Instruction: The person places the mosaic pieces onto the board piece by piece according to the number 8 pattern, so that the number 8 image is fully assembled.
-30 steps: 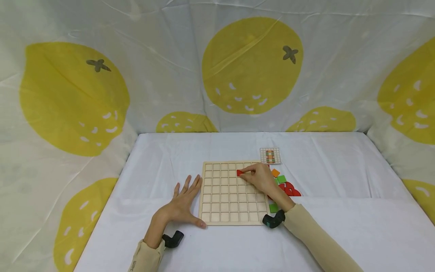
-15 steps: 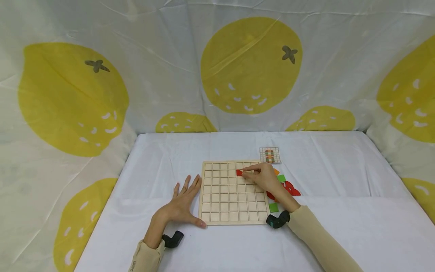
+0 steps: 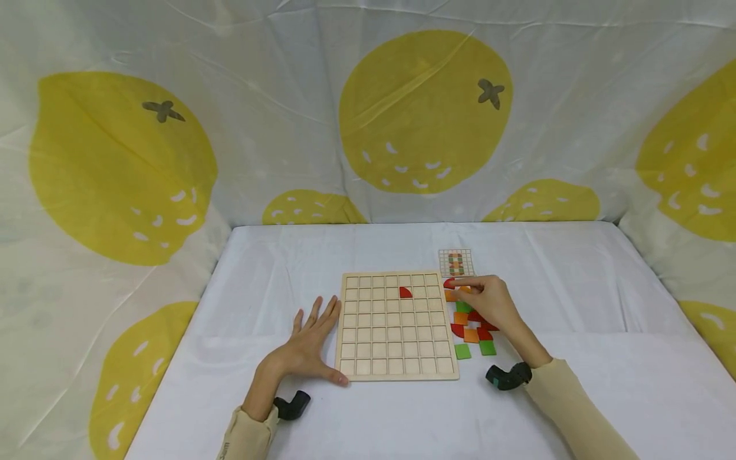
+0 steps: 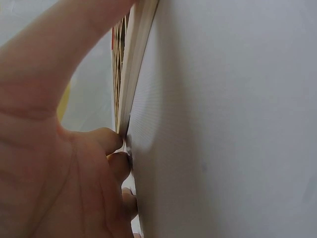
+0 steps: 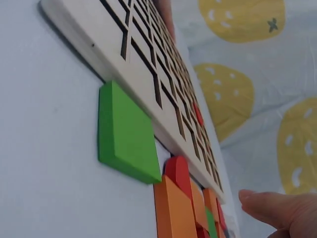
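Observation:
In the head view, a square wooden grid board (image 3: 401, 377) lies on the white cloth. A red quarter-circle tile (image 3: 405, 292) sits in one of its cells, toward the back and right of the middle. My left hand (image 3: 305, 348) is spread along the board's left side, with thumb and fingertips at its edge. My right hand (image 3: 491, 303) reaches over the loose tiles on the right, its straight index fingertip at another red tile (image 3: 448, 282) near the board's back right corner. From the right wrist view, that index finger (image 5: 270, 206) points toward the board's far end.
Loose orange, green and red tiles lie along the board's right side, partly hidden under my right hand. A green square tile (image 3: 462, 351) is nearest the front. A small pattern card (image 3: 456, 262) lies behind the board. Lemon-print fabric (image 3: 425, 115) walls the back and sides.
My right hand has let go of the red quarter-circle tile in the board's cell and moved right to the loose tiles. The left hand has stayed in place.

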Motion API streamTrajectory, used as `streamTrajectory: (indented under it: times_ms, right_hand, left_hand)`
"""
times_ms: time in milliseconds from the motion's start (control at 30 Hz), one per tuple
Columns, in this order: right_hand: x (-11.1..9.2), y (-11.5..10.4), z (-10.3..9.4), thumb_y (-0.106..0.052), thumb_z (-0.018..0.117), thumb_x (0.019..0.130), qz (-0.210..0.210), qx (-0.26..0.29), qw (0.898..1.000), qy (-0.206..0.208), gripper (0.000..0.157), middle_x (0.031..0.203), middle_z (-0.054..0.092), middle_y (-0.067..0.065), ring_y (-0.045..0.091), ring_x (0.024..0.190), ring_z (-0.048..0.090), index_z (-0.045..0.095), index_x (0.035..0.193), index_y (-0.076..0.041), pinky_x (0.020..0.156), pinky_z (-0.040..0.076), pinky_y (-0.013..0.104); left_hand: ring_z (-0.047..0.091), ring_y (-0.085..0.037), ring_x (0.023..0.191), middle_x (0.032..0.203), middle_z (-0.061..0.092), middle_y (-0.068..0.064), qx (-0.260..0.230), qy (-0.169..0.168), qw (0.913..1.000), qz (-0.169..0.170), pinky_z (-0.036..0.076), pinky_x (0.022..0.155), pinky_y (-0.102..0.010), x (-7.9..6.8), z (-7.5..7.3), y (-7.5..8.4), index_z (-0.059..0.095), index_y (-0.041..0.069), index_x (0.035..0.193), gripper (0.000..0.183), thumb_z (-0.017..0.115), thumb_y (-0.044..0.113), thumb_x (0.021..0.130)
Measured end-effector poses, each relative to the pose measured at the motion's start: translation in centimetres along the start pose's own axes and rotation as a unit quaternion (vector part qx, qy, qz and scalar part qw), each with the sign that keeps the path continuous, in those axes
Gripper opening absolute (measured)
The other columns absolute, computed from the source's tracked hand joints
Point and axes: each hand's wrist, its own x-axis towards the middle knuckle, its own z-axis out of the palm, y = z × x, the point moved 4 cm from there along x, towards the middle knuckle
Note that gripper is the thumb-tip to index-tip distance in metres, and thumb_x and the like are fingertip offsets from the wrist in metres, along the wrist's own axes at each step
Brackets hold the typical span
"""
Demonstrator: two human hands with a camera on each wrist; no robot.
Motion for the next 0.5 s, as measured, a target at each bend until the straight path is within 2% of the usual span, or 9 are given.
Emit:
streamTrajectory:
  times_ms: [233, 500]
  right_hand:
    - [-0.6, 1.7, -1.6, -0.028, 0.083, 0.089, 0.009, -0.021, 0.999, 0.022, 0.034, 0.054, 0.035, -0.002, 0.014, 0.049, 0.033, 0.08, 0.116, -0.008, 0.045, 0.022, 0.023]
    - [-0.8, 2.4, -2.0, -0.027, 0.083, 0.089, 0.025, -0.032, 0.999, 0.024, 0.036, 0.054, 0.037, -0.001, 0.016, 0.05, 0.035, 0.079, 0.118, -0.006, 0.046, 0.022, 0.023]
  left_hand:
    - [-0.015, -0.042, 0.161, 0.176, -0.003, -0.013, 0.001, -0.001, 1.0, -0.001, -0.01, 0.123, -0.073, 0.1, 0.1, -0.1, 0.002, 0.005, 0.166, 0.153, 0.094, 0.063, 0.059]
    - [-0.015, -0.042, 0.161, 0.176, -0.004, -0.012, 0.007, -0.002, 1.0, -0.003, -0.01, 0.123, -0.072, 0.1, 0.1, 0.0, 0.002, 0.005, 0.166, 0.153, 0.094, 0.064, 0.059]
